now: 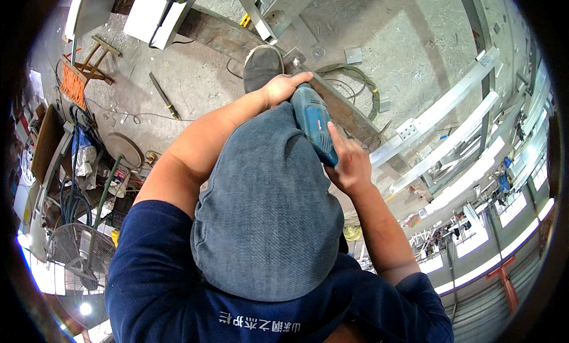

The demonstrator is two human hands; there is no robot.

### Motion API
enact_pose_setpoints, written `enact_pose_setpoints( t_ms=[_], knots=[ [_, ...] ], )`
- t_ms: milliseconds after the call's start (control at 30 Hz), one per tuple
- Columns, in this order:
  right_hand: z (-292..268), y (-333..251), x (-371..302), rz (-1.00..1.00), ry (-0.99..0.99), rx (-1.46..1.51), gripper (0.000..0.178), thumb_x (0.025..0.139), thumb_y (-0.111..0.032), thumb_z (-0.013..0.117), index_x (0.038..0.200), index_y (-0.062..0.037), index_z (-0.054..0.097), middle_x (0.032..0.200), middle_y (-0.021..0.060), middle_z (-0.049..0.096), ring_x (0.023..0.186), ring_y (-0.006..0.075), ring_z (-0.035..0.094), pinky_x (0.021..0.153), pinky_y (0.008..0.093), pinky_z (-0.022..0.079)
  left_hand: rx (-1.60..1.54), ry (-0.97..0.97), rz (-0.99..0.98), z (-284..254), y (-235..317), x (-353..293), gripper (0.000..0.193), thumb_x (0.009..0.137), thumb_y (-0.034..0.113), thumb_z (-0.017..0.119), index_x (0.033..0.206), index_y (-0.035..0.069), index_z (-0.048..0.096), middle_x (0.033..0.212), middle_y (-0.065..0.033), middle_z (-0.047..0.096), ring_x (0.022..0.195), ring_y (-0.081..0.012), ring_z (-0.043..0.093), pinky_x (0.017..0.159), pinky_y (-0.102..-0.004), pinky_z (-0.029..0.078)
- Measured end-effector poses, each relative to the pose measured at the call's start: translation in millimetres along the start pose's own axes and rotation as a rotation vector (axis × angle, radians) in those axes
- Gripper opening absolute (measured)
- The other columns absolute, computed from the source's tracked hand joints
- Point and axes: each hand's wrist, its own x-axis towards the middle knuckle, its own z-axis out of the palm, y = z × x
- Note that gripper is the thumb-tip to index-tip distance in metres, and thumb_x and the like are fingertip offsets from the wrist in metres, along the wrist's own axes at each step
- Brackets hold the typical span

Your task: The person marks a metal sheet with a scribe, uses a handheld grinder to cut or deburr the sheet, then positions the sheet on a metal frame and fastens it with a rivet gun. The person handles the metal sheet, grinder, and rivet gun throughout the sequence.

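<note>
A blue power drill (316, 119) points away from me, its metal chuck end (296, 63) over a small metal plate (294, 55) on a rusty steel beam (347, 108). Whether the tip touches the plate is too small to tell. My left hand (287, 88) grips the front of the drill, one digit stretched across it near the chuck. Around the rear handle is my right hand (351, 163), closed. My grey cap (267, 207) hides part of the drill's left side. A dark shoe (263, 67) stands beside the plate, next to my left hand.
Long pale metal rails (427, 118) lie to the right. Cables and hose (374, 94) coil beyond the beam. At left are a wooden stool (95, 61), a long dark tool (163, 95) on the floor and a caged fan (82, 252). Metal frame pieces (290, 11) stand ahead.
</note>
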Motion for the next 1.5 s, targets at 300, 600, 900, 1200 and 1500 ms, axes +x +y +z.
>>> enact_pose_setpoints(
  t_ms=[300, 600, 900, 1200, 1500],
  knots=[
    [-65, -43, 35, 0.129, -0.051, -0.029, 0.089, 0.072, -0.018, 0.076, 0.149, -0.0065, 0.032, 0.094, 0.0183, 0.068, 0.083, 0.0360, 0.067, 0.075, 0.0461, 0.054, -0.252, -0.251, -0.293, 15, 60, -59, 0.059, 0.087, 0.057, 0.065, 0.104, 0.001, 0.065, 0.094, -0.0133, 0.071, 0.079, -0.0252, 0.069, 0.080, -0.0405, 0.058],
    [-48, -52, 39, 0.104, -0.104, -0.183, 0.094, 0.070, -0.023, 0.075, 0.150, -0.0044, 0.028, 0.076, 0.0177, 0.068, 0.068, 0.0353, 0.068, 0.065, 0.0445, 0.056, -0.383, -0.121, -0.366, 20, 61, -71, 0.037, 0.090, 0.039, 0.065, 0.098, 0.004, 0.063, 0.089, -0.0115, 0.069, 0.076, -0.0245, 0.068, 0.075, -0.0406, 0.060],
    [-49, -44, 36, 0.163, -0.137, -0.107, 0.094, 0.069, -0.021, 0.075, 0.150, -0.0076, 0.028, 0.084, 0.0210, 0.067, 0.074, 0.0383, 0.068, 0.068, 0.0462, 0.055, -0.305, -0.081, -0.346, 27, 58, -64, 0.037, 0.093, 0.041, 0.060, 0.100, 0.004, 0.064, 0.091, -0.0110, 0.070, 0.077, -0.0243, 0.068, 0.076, -0.0391, 0.059],
    [-40, -13, -22, 0.191, 0.000, 0.146, 0.097, 0.069, -0.012, 0.076, 0.153, -0.0141, 0.026, 0.097, 0.0229, 0.067, 0.083, 0.0424, 0.065, 0.076, 0.0475, 0.053, -0.096, -0.307, -0.411, 43, 55, -69, 0.053, 0.089, 0.048, 0.067, 0.112, 0.000, 0.064, 0.104, -0.0139, 0.070, 0.087, -0.0246, 0.069, 0.083, -0.0381, 0.058],
    [-16, -6, -18, 0.121, 0.081, 0.158, 0.099, 0.066, -0.004, 0.078, 0.152, -0.0136, 0.029, 0.106, 0.0224, 0.065, 0.095, 0.0423, 0.063, 0.083, 0.0458, 0.052, -0.076, -0.247, -0.439, 39, 49, -67, 0.055, 0.086, 0.043, 0.071, 0.113, -0.003, 0.062, 0.103, -0.0173, 0.069, 0.089, -0.0271, 0.069, 0.084, -0.0404, 0.058]
  ],
)
